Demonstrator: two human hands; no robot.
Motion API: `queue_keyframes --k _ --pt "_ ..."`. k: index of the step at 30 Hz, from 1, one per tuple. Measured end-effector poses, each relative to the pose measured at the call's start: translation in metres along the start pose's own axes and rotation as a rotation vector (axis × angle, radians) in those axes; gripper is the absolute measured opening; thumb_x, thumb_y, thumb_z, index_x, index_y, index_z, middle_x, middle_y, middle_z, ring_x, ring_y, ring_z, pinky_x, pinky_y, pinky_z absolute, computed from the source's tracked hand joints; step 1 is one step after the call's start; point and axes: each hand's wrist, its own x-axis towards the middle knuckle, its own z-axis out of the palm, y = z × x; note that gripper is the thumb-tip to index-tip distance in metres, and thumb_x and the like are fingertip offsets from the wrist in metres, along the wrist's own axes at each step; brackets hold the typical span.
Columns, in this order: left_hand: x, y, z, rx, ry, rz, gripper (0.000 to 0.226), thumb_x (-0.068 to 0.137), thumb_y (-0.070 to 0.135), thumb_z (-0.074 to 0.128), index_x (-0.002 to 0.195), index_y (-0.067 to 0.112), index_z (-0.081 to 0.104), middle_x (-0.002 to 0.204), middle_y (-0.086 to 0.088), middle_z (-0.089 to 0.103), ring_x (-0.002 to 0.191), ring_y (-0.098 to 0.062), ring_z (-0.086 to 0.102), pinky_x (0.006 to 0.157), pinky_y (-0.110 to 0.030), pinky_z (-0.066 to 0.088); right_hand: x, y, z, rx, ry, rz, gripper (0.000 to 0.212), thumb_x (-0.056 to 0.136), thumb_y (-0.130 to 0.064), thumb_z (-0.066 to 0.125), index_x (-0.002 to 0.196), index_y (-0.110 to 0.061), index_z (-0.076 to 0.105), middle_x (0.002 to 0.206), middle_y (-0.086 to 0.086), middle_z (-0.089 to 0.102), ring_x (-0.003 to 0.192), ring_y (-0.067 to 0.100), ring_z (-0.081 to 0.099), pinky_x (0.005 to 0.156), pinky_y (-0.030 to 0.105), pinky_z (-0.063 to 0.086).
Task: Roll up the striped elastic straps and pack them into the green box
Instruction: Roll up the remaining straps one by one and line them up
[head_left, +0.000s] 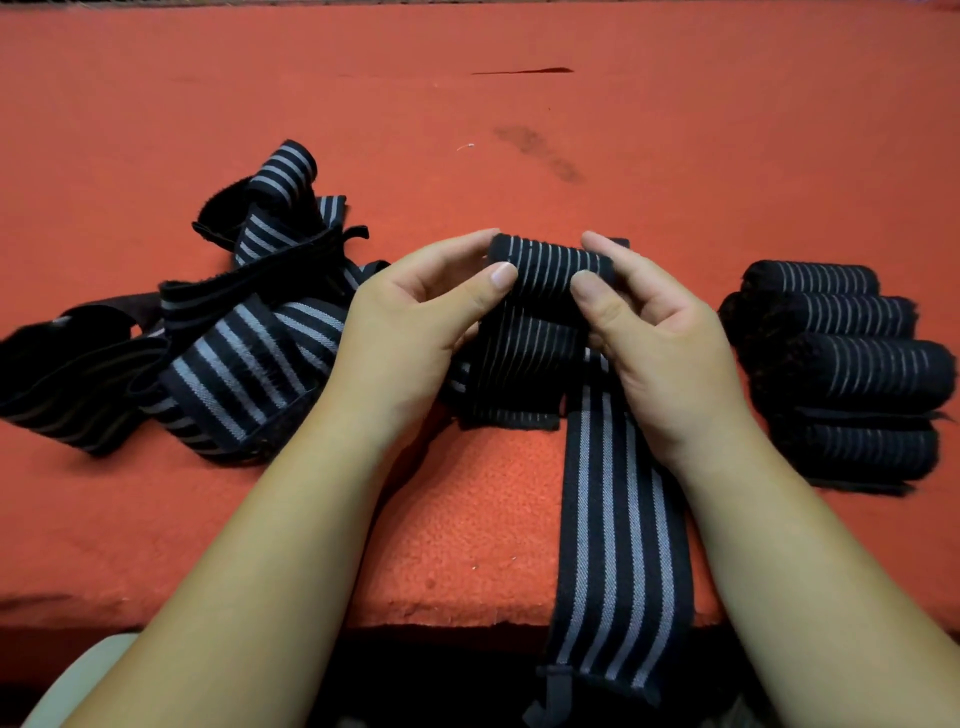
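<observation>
One part-wound roll (550, 270) of striped strap is held between the two hands over the red felt table (519, 104), and a flat, unwound length hangs from it toward the person. The likeliest trouble from here is the coil springing loose. The elastic wants to unwind, so if either thumb eases before the free end is wrapped on, the turns could slacken or slide sideways out of one end. A long strap (618, 519) runs from under the right hand off the table's near edge, with a hook (545, 696) at its tip. I cannot tell whether it belongs to this roll, but its hanging weight could drag or snag. The roll lies crosswise. The left hand (410, 332) pinches its left end and the right hand (660, 343) pinches its right end, with thumbs on the near face and fingers curled over the far side. Further out, four finished rolls (847, 364) lie side by side to the right, apart from the hands. A tangled heap of loose straps (234, 338) lies to the left, close beside the left wrist. The green box is nowhere in view.
</observation>
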Motion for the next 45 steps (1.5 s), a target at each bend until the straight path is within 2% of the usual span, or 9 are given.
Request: queue_keyframes --k 4,10,14,18,25,30,35,39,45 --pt "0.0 -0.001 0.001 -0.004 -0.042 -0.016 0.037 0.1 0.011 0.075 0.137 0.01 0.071 0.131 -0.007 0.077 0.129 -0.026 0.07 0.118 -0.057 0.049 0.002 0.003 -0.002 0.096 -0.017 0.012 0.033 0.102 -0.018 0.072 0.135 -0.017 0.071 0.127 0.008 0.077 0.125 0.032 0.071 0.111 0.055 0.054" --pt "-0.001 0.001 -0.002 0.009 -0.078 -0.001 0.033 0.102 0.014 0.074 0.134 0.009 0.074 0.128 -0.012 0.078 0.124 -0.03 0.073 0.114 -0.054 0.052 0.002 0.003 -0.003 0.092 -0.042 -0.002 0.045 0.097 -0.008 0.076 0.14 -0.022 0.069 0.129 0.003 0.076 0.124 0.023 0.071 0.109 0.045 0.056" --pt "-0.002 0.0 0.003 0.022 -0.002 0.047 0.035 0.099 0.007 0.076 0.134 0.006 0.073 0.124 -0.011 0.08 0.12 -0.028 0.075 0.111 -0.052 0.056 -0.001 0.0 0.0 0.046 0.009 -0.032 0.041 0.098 -0.005 0.074 0.138 -0.013 0.069 0.119 0.0 0.08 0.105 0.012 0.077 0.091 0.03 0.06" --pt "-0.002 -0.001 0.003 0.064 0.003 0.074 0.034 0.098 0.013 0.078 0.132 0.011 0.076 0.125 -0.007 0.08 0.122 -0.027 0.074 0.112 -0.051 0.054 -0.002 0.001 0.0 0.022 0.002 -0.049 0.035 0.101 -0.006 0.07 0.136 -0.01 0.069 0.124 0.007 0.078 0.118 0.025 0.075 0.107 0.052 0.057" --pt "-0.004 0.0 0.006 0.093 0.019 0.082 0.039 0.099 0.015 0.078 0.137 0.009 0.073 0.128 -0.004 0.079 0.126 -0.018 0.072 0.114 -0.044 0.054 -0.001 0.003 -0.001 -0.007 -0.089 -0.051 0.036 0.107 -0.003 0.06 0.141 -0.009 0.065 0.132 0.005 0.076 0.128 0.022 0.069 0.114 0.049 0.053" --pt "-0.003 0.004 0.002 0.119 0.015 0.039 0.031 0.1 0.011 0.075 0.13 0.011 0.073 0.11 -0.007 0.083 0.102 -0.021 0.08 0.081 -0.031 0.063 0.001 0.004 -0.001 0.009 -0.079 -0.065 0.037 0.103 -0.001 0.065 0.139 -0.011 0.063 0.127 0.005 0.077 0.121 0.017 0.072 0.106 0.039 0.057" --pt "-0.002 0.003 0.001 0.16 -0.028 0.048 0.027 0.101 0.023 0.077 0.128 0.022 0.077 0.113 -0.017 0.079 0.112 -0.045 0.074 0.102 -0.069 0.056 0.003 0.003 -0.002 0.035 -0.05 -0.058 0.043 0.099 0.008 0.067 0.138 -0.009 0.06 0.122 0.01 0.074 0.107 0.016 0.073 0.101 0.038 0.059" --pt "-0.001 0.002 0.0 0.125 -0.012 0.036 0.025 0.101 0.025 0.076 0.126 0.022 0.076 0.113 -0.02 0.079 0.111 -0.047 0.075 0.1 -0.073 0.055 0.0 -0.001 -0.001 0.019 -0.067 -0.047 0.044 0.096 0.009 0.069 0.133 -0.016 0.064 0.124 0.017 0.071 0.099 0.017 0.075 0.084 0.029 0.061" --pt "0.0 0.001 -0.003 0.107 -0.013 0.048 0.028 0.1 0.023 0.077 0.128 0.028 0.075 0.113 -0.03 0.074 0.107 -0.055 0.07 0.099 -0.08 0.048 -0.003 -0.005 0.002 0.031 -0.073 -0.022 0.043 0.099 -0.011 0.074 0.139 -0.026 0.068 0.112 0.003 0.078 0.105 0.014 0.076 0.089 0.028 0.06"
